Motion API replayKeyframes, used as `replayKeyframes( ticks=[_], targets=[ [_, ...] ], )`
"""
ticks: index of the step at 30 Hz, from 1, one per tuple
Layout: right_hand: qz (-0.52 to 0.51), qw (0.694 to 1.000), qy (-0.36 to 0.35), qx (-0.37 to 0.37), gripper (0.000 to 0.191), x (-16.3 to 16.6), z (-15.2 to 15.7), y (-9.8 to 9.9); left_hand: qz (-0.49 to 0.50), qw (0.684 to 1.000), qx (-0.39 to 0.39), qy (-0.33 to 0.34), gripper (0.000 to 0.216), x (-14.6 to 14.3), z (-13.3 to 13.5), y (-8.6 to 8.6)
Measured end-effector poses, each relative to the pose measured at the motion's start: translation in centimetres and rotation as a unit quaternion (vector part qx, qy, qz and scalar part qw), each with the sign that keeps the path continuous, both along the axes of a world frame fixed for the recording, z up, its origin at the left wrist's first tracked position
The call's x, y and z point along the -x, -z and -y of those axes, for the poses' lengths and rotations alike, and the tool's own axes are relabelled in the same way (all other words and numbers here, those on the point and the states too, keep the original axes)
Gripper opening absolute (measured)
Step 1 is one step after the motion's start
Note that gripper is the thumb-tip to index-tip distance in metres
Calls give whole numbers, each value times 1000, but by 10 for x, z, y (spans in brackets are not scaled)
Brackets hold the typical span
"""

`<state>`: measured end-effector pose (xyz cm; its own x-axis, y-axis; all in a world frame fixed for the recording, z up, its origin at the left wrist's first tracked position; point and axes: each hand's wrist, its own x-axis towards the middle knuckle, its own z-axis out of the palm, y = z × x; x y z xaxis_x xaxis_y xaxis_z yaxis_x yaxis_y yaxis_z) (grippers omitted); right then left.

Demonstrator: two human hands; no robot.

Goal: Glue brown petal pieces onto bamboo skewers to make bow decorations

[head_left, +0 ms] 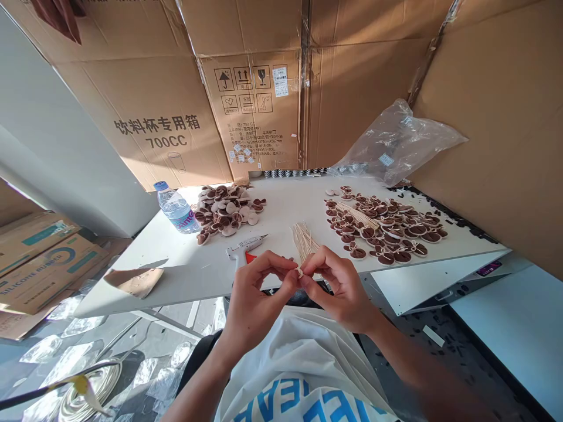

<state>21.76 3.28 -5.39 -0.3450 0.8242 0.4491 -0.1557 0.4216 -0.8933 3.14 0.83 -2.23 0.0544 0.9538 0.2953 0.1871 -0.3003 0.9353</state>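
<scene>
Pinching pale bit [299, 272] nr tbl edge [176, 300]

Tall cardboard panels [153, 88], one printed "700CC," stand behind a white table [193, 278] in patches of sunlight. A blue-capped bottle [178, 210] of clear liquid leans on the tabletop's left side, and a curved brown scrap [136, 282] lies near the corner. At right, a crumpled clear plastic bag [404, 143] rests against the cardboard, above small black pieces [466, 221] strewn along the table's edge. Cartons [48, 275] (one lettered "SILICONE RUBBER") sit at far left, while clear plastic packets [41, 350] and a coil of pale cable [112, 384] cover the floor below.
</scene>
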Motion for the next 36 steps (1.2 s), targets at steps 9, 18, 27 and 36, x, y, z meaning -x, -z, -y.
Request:
replayKeyframes(
  ticks=[9, 18, 27, 36],
  targets=[
    [-157, 983, -36, 89, 24, 7, -3, 5, 151, 982, 92, 72, 28, -5, -1, -1],
    [-88, 994, -1, 58, 12, 3, 0, 3, 45, 998, 19, 33, 14, -2, -2, 0],
    [22, 998, 49, -38, 4, -2, -3, -1, -101, 991, -81, -42, 2, -1, 2, -2],
    [-65, 995, -24, 78, 15, -5, -3, -4, 39, 998, 27, 33, 19, 8, -6, -1]
  ],
)
